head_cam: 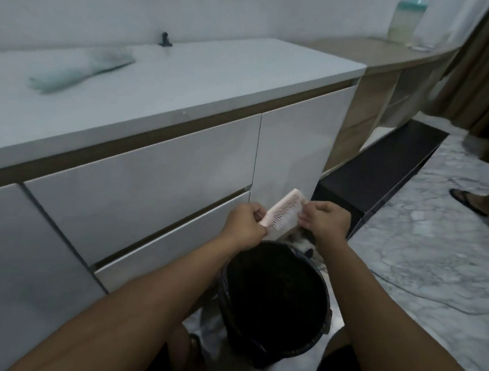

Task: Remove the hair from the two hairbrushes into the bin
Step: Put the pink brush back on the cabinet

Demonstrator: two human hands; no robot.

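From the head view, the left hand (245, 224) is closed round the handle of a pink hairbrush (282, 211), holding it tilted above the far rim of the black bin (272, 303) on the marble floor (423, 255). The right hand (326, 220) pinches at the brush's far end. A blurred bluish object (80, 68) lies near the white cabinet top's (186, 85) back edge.

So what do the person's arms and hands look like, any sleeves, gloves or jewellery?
Both forearms are bare right to the bottom of the picture, with no sleeves showing. The left hand and right hand wear no gloves, and no rings, watch or bracelets are visible.
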